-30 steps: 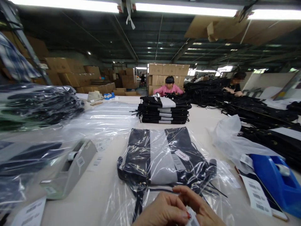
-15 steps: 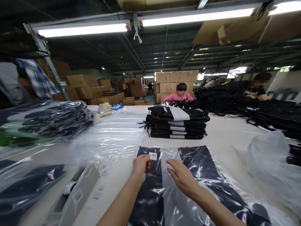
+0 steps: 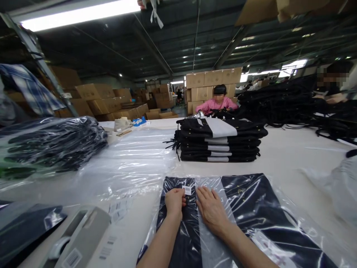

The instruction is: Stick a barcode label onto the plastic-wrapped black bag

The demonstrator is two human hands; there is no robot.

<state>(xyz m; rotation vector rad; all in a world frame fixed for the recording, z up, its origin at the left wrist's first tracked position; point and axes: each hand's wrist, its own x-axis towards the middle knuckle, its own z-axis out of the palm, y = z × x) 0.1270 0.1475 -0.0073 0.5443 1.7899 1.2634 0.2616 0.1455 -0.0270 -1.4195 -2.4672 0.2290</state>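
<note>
The bagged garment [image 3: 245,216] is matt black-and-grey cloth under a glossy, wrinkled clear plastic film, with a small white paper barcode sticker [image 3: 187,190] at its 11 o'clock corner. At 12 o'clock, the folded stack [image 3: 219,143] is bare matt cloth on the smooth, matt pale table [image 3: 281,156]. At 8 o'clock, the tape dispenser [image 3: 80,238] is smooth grey plastic.

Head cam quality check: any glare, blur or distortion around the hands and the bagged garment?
Head view: wide-angle bending, the table and ceiling beams curve near the edges; glare streaks on the clear bag over the dark garment; overhead tube light blown out; left hand, right hand and barcode sticker sharp; the bagged pile at left slightly soft.
</note>
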